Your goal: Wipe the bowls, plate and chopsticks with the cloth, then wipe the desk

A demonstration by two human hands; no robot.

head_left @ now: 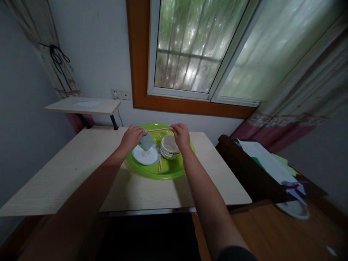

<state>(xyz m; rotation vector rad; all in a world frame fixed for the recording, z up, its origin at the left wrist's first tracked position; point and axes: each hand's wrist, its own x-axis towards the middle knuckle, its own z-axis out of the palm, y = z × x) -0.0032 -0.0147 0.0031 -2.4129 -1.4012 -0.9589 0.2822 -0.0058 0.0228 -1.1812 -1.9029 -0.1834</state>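
Note:
A grey cloth (147, 141) hangs from my left hand (132, 137), whose fingers are closed on it. My right hand (180, 134) pinches one end of a pale wooden chopstick (159, 129); whether it is one or a pair I cannot tell. The chopstick runs level between both hands, its left end hidden at the cloth. Below them is a round green tray (174, 171). A white plate (145, 157) lies on its left side, under the cloth. Stacked white bowls (169, 145) stand right of the plate, and more chopsticks (160, 165) lie in front of them.
The tray rests on a pale wooden table (103, 156). A small raised shelf (84, 105) with a white paper stands at the back left. Behind are a wall socket (115, 94) and a window (190, 47). To the right, papers (269, 159) lie on a dark brown piece of furniture.

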